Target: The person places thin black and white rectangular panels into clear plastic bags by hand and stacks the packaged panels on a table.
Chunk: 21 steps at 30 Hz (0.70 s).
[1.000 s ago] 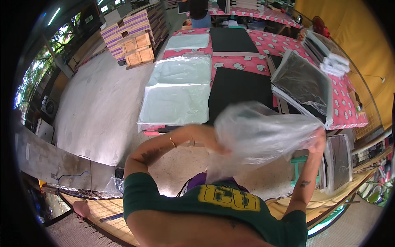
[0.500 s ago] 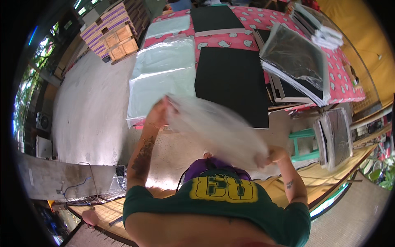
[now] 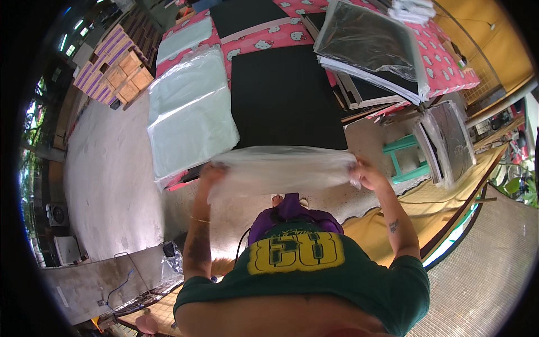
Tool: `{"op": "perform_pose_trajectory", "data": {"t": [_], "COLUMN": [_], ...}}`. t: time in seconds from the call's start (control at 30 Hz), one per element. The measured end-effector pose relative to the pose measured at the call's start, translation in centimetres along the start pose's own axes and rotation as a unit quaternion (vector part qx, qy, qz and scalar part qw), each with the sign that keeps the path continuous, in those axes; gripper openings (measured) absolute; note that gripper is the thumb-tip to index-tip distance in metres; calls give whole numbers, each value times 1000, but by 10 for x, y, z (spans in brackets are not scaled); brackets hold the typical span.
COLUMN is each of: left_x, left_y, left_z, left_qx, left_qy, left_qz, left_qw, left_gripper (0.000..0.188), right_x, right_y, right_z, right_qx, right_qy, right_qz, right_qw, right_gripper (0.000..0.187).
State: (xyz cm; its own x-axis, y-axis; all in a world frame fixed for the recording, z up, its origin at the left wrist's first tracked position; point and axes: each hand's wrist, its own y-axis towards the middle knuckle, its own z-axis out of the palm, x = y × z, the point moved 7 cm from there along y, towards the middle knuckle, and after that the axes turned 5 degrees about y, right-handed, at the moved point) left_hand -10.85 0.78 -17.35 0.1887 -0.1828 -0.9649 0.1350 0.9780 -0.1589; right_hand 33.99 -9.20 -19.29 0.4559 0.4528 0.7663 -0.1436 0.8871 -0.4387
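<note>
Both hands (image 3: 211, 174) (image 3: 369, 174), apart, clamp the clear plastic (image 3: 286, 169), now level instead of slanted.

Bag (image 3: 281, 171) stretched between left hand (image 3: 212, 174) and right hand (image 3: 369, 173), at the near edge of the front board (image 3: 286, 92), before the table (image 3: 241, 49). On the table, sleeves (image 3: 193, 115) lay left of the front board, a smaller stack (image 3: 185, 40) behind them, the back board (image 3: 247, 16) behind the front one, and a wrapped pile (image 3: 368, 48) sat to the right, tilted over other boards. Stool (image 3: 405, 158) stood on the floor (image 3: 106, 168) right of the right hand, bundle (image 3: 452, 140) just right of it, crates (image 3: 120, 67) far left beyond the sleeves.
</note>
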Motion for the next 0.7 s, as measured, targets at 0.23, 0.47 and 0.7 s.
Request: {"op": "perform_pose_trajectory", "data": {"t": [0.23,0.47,0.7], "left_x": [36,30,38], "left_y": [-20,-25,-2], "left_z": [45,20,33], "left_qx": [-250,-173,-156], "left_qy": [350,392,481], "left_qz": [100,150,106], "left_qw": [897,891,856], "left_gripper": [19,15,44], "right_x": [18,-9,-22], "right_y": [31,39,39], "right_z": [4,-3,-13], "right_qx": [-268,-293,-356], "right_qy": [-349,-239,-277], "right_qz": [-248,-165,-289], "right_qw": [863,911,844], "right_gripper": [57,75,72]}}
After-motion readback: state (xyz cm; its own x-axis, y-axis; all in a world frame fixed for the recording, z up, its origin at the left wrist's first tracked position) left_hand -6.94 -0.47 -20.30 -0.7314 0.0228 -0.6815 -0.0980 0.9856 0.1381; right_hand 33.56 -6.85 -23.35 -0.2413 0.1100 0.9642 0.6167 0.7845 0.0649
